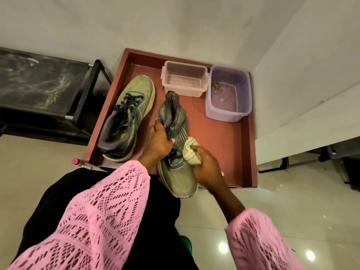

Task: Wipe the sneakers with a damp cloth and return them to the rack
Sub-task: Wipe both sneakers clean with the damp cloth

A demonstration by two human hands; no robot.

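Rack (48,88): a dark shelf stood at the far left, beside the tray.
Tray (224,137): reddish-brown, it bore both sneakers and two tubs.
Left sneaker (128,117): rested flat on the tray's left side, toe pointing away.
Left hand (158,145): gripped the held sneaker (175,152) at its laced opening, toe pointing toward the person.
Right hand (206,166): closed around a pale cloth (191,152), pressing it on that sneaker's upper.
Clear tub (185,78): sat at the tray's far edge.
Purple tub (228,92): stood just right of the clear one.
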